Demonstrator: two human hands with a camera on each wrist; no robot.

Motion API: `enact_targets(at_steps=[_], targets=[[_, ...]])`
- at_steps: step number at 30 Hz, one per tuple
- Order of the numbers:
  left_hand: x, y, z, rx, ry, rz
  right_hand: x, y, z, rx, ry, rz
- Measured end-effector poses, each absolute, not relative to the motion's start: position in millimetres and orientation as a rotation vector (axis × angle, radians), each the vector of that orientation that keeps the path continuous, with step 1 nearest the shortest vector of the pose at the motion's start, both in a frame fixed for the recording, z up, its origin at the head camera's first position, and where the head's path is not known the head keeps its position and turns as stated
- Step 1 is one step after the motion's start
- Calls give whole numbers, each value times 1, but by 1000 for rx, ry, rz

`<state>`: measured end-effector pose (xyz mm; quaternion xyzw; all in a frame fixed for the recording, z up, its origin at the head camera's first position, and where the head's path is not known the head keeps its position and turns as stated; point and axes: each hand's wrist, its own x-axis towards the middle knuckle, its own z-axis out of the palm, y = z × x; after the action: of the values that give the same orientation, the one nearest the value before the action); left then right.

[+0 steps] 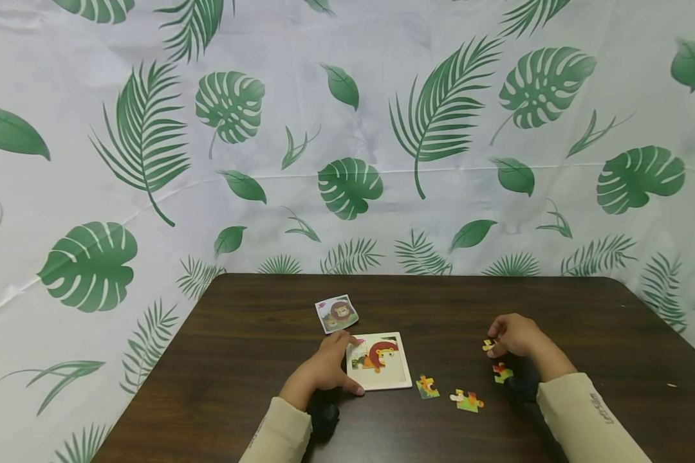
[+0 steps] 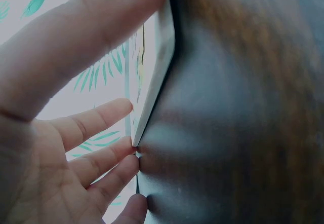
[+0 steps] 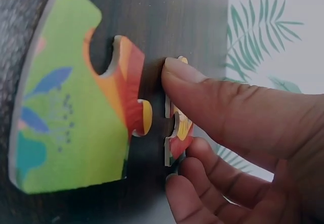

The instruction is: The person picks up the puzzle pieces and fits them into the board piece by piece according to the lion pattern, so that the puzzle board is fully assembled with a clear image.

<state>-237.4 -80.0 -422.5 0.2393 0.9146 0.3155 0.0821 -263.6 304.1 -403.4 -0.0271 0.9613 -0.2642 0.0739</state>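
My left hand (image 1: 323, 364) rests against the left side of a square puzzle board (image 1: 407, 370), thumb by its near edge and fingers spread towards its far left corner. The left wrist view shows the thumb (image 2: 91, 36) and fairly straight fingers touching the board's pale rim (image 2: 161, 64). Part of a red-maned lion fills the board; the rest of its inside is bare. Over to the right, my right hand (image 1: 517, 335) pinches a yellow and red puzzle piece (image 3: 178, 145) at the tabletop. A green, red and orange puzzle piece (image 3: 76, 107) lies beside that hand.
Two more loose puzzle pieces, one orange and green (image 1: 427, 387) and one green with orange (image 1: 467, 400), lie right of the board. Behind the board is a lion picture card (image 1: 336, 314). The dark wooden table (image 1: 255, 321) meets a leaf-patterned cloth (image 1: 289, 212) at its back.
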Motion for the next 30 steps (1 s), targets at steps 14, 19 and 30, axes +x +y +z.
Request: enact_targets(at_steps=[14,19,30], targets=[[-237,-79,-422,700,2718,951,-261,303,-404,-62,2905,-789],[-236,-79,-421,702,2722,944,-259,301,-405,-15,2903,-847],[-238,-81,-423,758,2735,947,-257,275,-408,-69,2937,-966]])
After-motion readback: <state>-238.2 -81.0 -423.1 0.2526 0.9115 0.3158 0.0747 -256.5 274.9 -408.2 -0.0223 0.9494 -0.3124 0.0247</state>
